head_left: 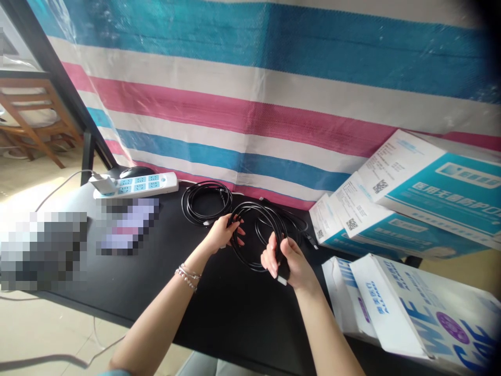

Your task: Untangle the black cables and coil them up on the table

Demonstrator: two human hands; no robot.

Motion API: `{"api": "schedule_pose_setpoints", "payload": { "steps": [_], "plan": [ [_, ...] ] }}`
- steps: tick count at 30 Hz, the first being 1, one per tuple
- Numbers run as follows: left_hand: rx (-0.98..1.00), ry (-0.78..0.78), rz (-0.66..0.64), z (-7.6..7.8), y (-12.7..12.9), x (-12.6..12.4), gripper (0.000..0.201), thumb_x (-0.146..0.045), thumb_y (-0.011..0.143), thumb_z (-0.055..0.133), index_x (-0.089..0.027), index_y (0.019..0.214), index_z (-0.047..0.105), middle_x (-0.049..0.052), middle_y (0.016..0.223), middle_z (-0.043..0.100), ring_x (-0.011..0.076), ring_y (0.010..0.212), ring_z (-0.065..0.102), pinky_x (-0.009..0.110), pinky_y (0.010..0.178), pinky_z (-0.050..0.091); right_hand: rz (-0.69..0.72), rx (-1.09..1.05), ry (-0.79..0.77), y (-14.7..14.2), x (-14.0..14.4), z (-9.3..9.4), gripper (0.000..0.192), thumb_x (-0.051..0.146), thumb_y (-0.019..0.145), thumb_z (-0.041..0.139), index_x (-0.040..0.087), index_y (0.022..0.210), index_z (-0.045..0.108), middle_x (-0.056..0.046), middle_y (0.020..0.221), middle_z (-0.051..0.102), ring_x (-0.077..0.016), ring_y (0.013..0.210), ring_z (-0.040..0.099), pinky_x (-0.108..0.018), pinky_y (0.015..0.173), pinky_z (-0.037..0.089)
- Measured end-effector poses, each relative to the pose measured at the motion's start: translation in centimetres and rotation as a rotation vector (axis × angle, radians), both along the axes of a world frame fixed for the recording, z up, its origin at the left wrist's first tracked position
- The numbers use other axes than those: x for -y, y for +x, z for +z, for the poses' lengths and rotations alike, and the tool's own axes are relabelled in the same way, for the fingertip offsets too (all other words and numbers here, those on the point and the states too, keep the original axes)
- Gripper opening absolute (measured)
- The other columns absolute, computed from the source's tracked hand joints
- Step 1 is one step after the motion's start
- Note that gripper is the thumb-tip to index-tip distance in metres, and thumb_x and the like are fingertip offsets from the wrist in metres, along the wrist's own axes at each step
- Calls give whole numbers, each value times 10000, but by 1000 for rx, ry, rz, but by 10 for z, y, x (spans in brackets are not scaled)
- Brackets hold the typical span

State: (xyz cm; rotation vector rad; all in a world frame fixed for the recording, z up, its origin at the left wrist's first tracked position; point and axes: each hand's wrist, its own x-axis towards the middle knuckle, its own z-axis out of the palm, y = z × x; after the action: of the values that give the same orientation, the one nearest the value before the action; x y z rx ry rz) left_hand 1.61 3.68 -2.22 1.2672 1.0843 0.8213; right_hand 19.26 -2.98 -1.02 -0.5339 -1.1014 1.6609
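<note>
Between my two hands a black cable (250, 262) is looped into a coil above the black table. My left hand (224, 234) grips the coil's left side, fingers curled at the strands. On the right side my right hand (287, 261) is closed round the bundle, with the cable's black plug and its pale tip (282, 275) sticking out below the fingers. A second coiled black cable (191, 206) lies on the table just left of and behind my left hand. Behind the held coil rests another black cable (301, 223), partly hidden by it.
At the back left lie a white power strip (166, 183) with a plugged-in adapter (103, 184) and a black mouse (135, 172). Teal-and-white boxes (442, 193) and white boxes (399, 308) stack at the right. A striped sheet (235, 104) hangs behind the black table (235, 313).
</note>
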Motion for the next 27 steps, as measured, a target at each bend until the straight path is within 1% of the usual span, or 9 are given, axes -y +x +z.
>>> {"api": "schedule_pose_setpoints", "payload": {
  "steps": [4,9,16,22,25,27],
  "plan": [
    [11,-3,11,-3,-1,-1,163,-243,842,478,-148,972,498,40,730,648,157,516,652,220,417,487,38,-8,31,-2,1,3,303,466,790,590,170,739,552,33,455,569,-99,358,502,-236,438,362],
    [30,4,10,-5,-2,-3,169,-229,836,484,-147,981,513,40,737,647,157,534,657,215,415,489,67,10,41,-5,2,7,306,455,757,634,164,717,549,26,438,575,-110,366,520,-232,429,370],
    [44,-5,15,-5,-2,-4,161,-209,833,485,-144,976,520,28,716,647,150,528,652,214,420,490,63,52,46,-4,0,5,307,431,758,639,160,660,532,30,429,571,-99,341,509,-217,395,366],
    [27,3,19,-8,-2,-4,163,-200,840,466,-146,986,515,30,724,651,149,525,653,208,419,486,51,97,25,-2,-1,3,333,468,734,649,161,694,526,20,449,594,-109,344,525,-222,397,356],
    [16,6,24,-6,-1,-4,153,-192,845,452,-144,980,507,30,724,649,147,518,651,201,407,476,39,110,6,-2,0,5,338,481,735,642,161,751,535,18,458,606,-111,341,525,-223,400,349],
    [23,-4,29,-5,-1,-4,148,-187,845,451,-144,977,501,26,717,648,146,515,650,199,405,474,25,121,-6,-2,1,6,353,497,726,642,165,750,528,26,441,597,-106,327,507,-228,405,352]
  ]
}}
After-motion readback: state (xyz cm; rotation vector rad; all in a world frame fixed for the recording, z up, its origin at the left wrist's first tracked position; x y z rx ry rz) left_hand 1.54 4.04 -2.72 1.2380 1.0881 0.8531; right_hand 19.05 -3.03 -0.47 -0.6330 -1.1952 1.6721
